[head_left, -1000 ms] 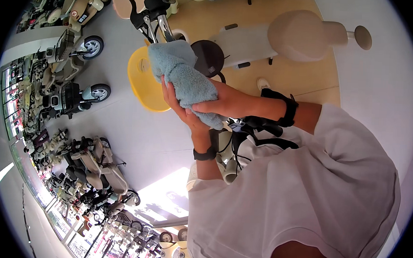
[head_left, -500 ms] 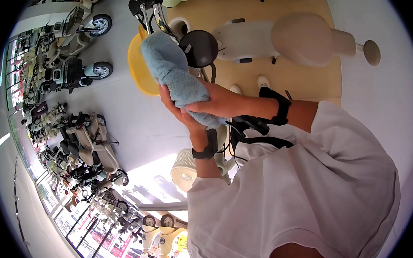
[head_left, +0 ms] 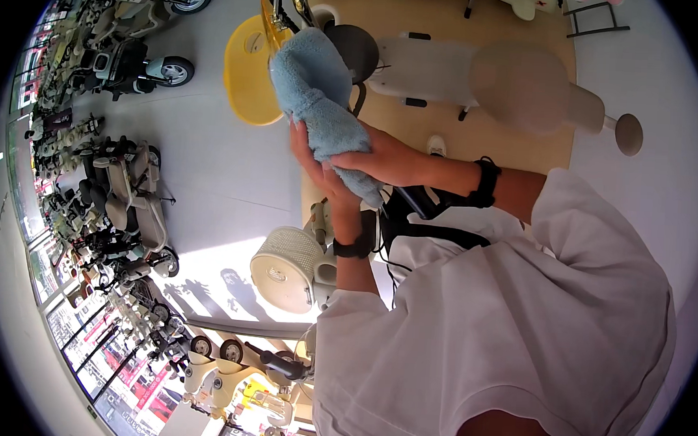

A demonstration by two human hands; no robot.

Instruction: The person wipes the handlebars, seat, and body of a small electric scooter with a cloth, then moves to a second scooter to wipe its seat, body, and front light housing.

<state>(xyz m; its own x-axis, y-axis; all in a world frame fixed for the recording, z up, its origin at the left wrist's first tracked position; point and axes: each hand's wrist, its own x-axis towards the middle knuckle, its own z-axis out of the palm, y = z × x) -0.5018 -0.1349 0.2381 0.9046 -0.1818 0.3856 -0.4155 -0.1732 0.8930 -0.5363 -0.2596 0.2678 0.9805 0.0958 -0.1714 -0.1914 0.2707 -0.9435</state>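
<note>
A light blue, fluffy towel is bunched into a long, folded bundle. Its lower part is gripped between my left hand and my right hand, with the fingers of both curled round it. The far end of the bundle sticks out beyond my fingers, in front of a dark round disc and chrome handlebar parts. Whether the towel touches these parts I cannot tell. Black bands circle both my wrists.
A beige scooter seat and footboard lie to the right of the disc. Left of the towel is a yellow basket-like part. A perforated beige basket is near my left forearm. Several parked scooters line the left side by the windows.
The view has turned, so the surroundings sit differently in the picture. Both hands keep their hold on the towel, which now appears slightly higher and further right.
</note>
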